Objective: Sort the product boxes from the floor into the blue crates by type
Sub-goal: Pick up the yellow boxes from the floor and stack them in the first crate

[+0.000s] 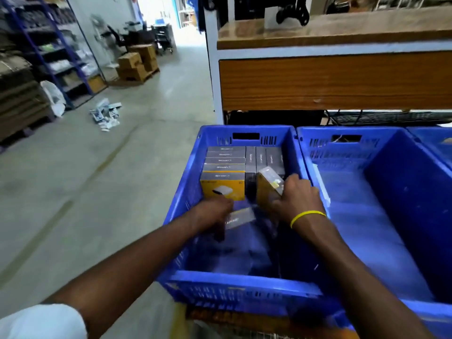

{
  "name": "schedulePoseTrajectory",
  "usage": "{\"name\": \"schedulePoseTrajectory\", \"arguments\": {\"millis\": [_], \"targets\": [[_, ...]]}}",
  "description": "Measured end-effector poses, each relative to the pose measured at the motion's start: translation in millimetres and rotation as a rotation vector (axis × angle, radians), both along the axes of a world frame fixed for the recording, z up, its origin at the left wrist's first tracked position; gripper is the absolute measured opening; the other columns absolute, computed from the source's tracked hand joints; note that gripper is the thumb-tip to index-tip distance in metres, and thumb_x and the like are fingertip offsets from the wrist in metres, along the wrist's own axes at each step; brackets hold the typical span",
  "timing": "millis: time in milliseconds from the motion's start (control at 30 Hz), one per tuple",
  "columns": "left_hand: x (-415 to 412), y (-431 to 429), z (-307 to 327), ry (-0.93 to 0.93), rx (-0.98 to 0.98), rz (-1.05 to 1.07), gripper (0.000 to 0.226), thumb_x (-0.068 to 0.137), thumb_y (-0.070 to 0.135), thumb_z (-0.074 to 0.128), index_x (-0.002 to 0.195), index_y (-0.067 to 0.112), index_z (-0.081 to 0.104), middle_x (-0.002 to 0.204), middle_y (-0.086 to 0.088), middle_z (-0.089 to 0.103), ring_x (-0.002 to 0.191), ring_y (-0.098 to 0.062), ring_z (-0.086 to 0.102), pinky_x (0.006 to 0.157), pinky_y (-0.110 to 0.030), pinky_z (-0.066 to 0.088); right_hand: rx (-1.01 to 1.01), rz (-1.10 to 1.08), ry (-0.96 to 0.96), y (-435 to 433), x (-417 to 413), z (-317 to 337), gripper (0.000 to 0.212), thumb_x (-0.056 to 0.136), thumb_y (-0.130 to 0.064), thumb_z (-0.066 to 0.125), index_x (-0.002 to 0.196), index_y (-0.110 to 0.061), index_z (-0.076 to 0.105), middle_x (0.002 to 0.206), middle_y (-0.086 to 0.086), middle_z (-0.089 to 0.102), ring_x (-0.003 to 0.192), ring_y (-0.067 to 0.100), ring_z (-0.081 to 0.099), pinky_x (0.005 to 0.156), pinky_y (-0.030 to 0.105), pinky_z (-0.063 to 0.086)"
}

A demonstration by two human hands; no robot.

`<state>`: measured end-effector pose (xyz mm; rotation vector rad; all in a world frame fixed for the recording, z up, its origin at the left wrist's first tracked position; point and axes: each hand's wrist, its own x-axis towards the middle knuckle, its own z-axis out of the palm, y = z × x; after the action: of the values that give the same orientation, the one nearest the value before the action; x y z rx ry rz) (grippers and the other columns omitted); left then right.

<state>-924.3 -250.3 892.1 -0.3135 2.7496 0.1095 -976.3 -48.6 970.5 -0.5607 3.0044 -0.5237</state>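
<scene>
Grey-topped yellow boxes stand in rows at the far end of the centre blue crate; my right grip holds a tilted box

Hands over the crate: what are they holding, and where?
The right hand grips a yellow box by its right side; the left hand meets a blurred box, hold unclear.

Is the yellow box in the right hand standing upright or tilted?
Tilted. The right hand grips the yellow box leaning, unlike the packed boxes standing straight in the blue crate.
</scene>
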Motion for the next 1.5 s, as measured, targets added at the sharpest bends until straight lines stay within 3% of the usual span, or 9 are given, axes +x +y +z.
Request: {"name": "schedulePoseTrajectory", "arguments": {"millis": [100,200,400,500,633,867,1133,1333,1500], "targets": [[5,18,-28,-0.158,-0.145,-0.163,0.045,0.088,0.023,0.070,0.125,-0.001,0.060,0.129,-0.024,0.059,0.115,-0.039,0.059,0.082,-0.029,0.049,-0.054,-0.029,0.018,1,-8,2,0.032,0.084,-0.028,0.060,0.102,-0.003,0.052,0.112,0.025,0.062,0.106,0.044,0.059,0.080,0.040,0.044],[8,37,-32,-0.226,-0.050,0.007,0.056,0.077,0.016,0.081,0.125,-0.004,0.057,0.130,-0.025,0.056,0.115,-0.041,0.059,0.084,-0.051,0.054,-0.087,-0.035,-0.005,2,-12,7,0.028,0.083,-0.028,0.060,0.096,-0.006,0.048,0.111,0.025,0.061,0.105,0.044,0.058,0.073,0.036,0.038],[-9,19,2,-0.342,0.082,-0.007,0.042,0.078,0.043,0.081,0.099,0.009,0.067,0.119,-0.018,0.066,0.105,-0.030,0.065,0.089,-0.038,0.052,-0.253,-0.074,-0.065,11,-21,13,0.035,0.075,-0.032,0.074,0.095,-0.008,0.057,0.096,0.016,0.064,0.093,0.039,0.058,0.070,0.034,0.041],[-16,-1,40,-0.196,0.543,0.141,0.048,0.071,0.040,0.088,0.100,0.012,0.062,0.093,-0.006,0.067,0.071,-0.019,0.065,0.064,-0.032,0.056,-0.480,-0.084,-0.197,16,-24,19,0.032,0.076,-0.033,0.081,0.090,-0.016,0.058,0.083,-0.001,0.065,0.082,0.025,0.063,0.074,0.034,0.049],[-17,-28,78,0.132,1.146,0.268,0.045,0.076,0.009,0.084,0.116,0.005,0.065,0.109,-0.013,0.074,0.096,-0.027,0.070,0.077,-0.034,0.057,-0.911,-0.030,-0.579,11,-26,20,0.022,0.085,-0.012,0.075,0.101,-0.001,0.065,0.098,0.014,0.075,0.088,0.028,0.073,0.075,0.035,0.061],[-6,-59,96,0.220,1.276,0.320,0.040,0.082,0.001,0.075,0.121,0.005,0.064,0.110,-0.014,0.074,0.101,-0.031,0.072,0.077,-0.037,0.062,-0.882,0.002,-0.689,-5,-25,8,0.005,0.083,-0.003,0.074,0.085,-0.006,0.070,0.100,0.018,0.074,0.092,0.030,0.068,0.094,0.053,0.054],[7,-76,97,0.434,1.652,0.661,0.052,0.065,-0.005,0.064,0.117,-0.006,0.056,0.122,-0.021,0.061,0.104,-0.036,0.067,0.086,-0.047,0.059,-0.602,0.379,0.406,-9,-25,5,0.037,0.061,0.000,0.080,0.095,-0.012,0.070,0.095,0.003,0.067,0.083,0.020,0.065,0.075,0.017,0.047],[13,-54,107,0.117,1.627,0.673,0.064,0.084,0.044,0.070,0.125,-0.004,0.062,0.120,-0.025,0.067,0.108,-0.039,0.068,0.088,-0.047,0.059,-0.445,0.466,0.762,-23,6,-13,0.019,0.068,-0.008,0.078,0.083,-0.004,0.067,0.080,0.012,0.051,0.073,0.034,0.051,0.065,0.042,0.044],[2,-47,100,0.265,1.365,0.567,0.041,0.075,0.005,0.081,0.113,-0.006,0.067,0.116,-0.027,0.068,0.098,-0.039,0.069,0.091,-0.060,0.054,-0.380,0.581,0.694,-36,17,-21,0.033,0.076,-0.039,0.082,0.085,-0.012,0.066,0.083,0.008,0.055,0.078,0.033,0.056,0.066,0.042,0.044]]}}
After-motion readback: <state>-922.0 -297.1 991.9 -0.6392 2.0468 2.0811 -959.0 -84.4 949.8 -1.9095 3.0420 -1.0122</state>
